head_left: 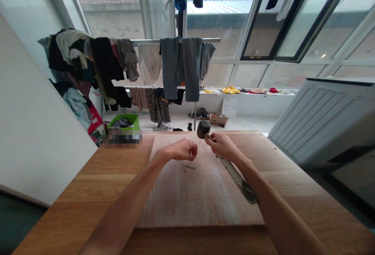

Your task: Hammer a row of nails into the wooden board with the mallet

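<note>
A pale wooden board [202, 196] lies on a wooden table [96, 184]. My left hand [180, 150] is closed in a pinch over the board, holding a small nail upright, too thin to see well. My right hand [224, 145] grips a hammer high on its handle [237, 178]. The dark hammer head [203, 128] is raised just right of and above the left hand. Two loose nails [189, 166] lie on the board below the left hand.
A clothes rack [175, 40] hung with garments stands beyond the table. A green basket [124, 122] with clothes sits on the floor at left. A white wall panel is at left, a grey slatted unit [322, 118] at right, and windows are behind.
</note>
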Motion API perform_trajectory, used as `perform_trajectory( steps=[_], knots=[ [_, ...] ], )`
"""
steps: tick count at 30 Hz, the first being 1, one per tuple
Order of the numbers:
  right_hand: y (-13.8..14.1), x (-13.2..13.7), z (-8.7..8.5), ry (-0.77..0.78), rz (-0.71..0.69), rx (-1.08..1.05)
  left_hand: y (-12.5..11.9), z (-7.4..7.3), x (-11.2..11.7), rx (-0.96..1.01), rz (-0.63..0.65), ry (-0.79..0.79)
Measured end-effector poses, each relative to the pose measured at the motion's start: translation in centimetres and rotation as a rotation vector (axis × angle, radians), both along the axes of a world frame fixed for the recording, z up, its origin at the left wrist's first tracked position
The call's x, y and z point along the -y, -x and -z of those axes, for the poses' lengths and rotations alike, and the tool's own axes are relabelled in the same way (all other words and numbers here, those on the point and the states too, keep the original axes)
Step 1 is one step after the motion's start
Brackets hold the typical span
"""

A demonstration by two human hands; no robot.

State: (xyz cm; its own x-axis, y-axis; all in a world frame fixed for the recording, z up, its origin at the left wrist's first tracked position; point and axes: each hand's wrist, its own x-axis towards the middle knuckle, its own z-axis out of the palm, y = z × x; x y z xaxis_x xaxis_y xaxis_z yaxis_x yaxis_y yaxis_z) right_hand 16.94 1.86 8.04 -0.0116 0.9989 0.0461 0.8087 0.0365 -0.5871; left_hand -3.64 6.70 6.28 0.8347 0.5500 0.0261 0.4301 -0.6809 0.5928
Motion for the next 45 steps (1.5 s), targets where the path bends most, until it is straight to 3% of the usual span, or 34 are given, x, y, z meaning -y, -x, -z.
perform_trajectory(
  steps=[4,11,15,19,27,32,39,45],
  knots=[
    [0.0,0.0,-0.1,0.004,0.001,-0.012,0.6,0.8,-1.4,0.07,-0.066,0.061],
    [-0.1,-0.2,0.2,-0.004,0.012,-0.03,-1.4,4.1,-3.7,0.489,-0.407,0.0],
    [-0.1,-0.4,0.5,-0.02,0.016,-0.037,-2.2,5.5,-4.7,0.534,-0.439,-0.015],
    [0.1,-0.4,0.7,-0.022,0.016,-0.057,-2.0,5.9,-4.8,0.546,-0.471,-0.036],
    [0.5,-0.1,0.2,-0.009,0.016,-0.078,-2.0,6.4,-4.3,0.525,-0.408,-0.079],
    [0.2,-0.1,0.4,-0.009,0.026,-0.07,-1.5,6.6,-4.3,0.509,-0.444,-0.174],
    [0.0,-0.3,0.6,-0.029,0.017,-0.052,0.0,5.5,-4.0,0.219,-0.271,-0.402],
    [0.1,-0.2,0.5,-0.023,0.006,-0.041,-0.3,4.4,-3.2,0.049,-0.218,-0.515]
  ],
)
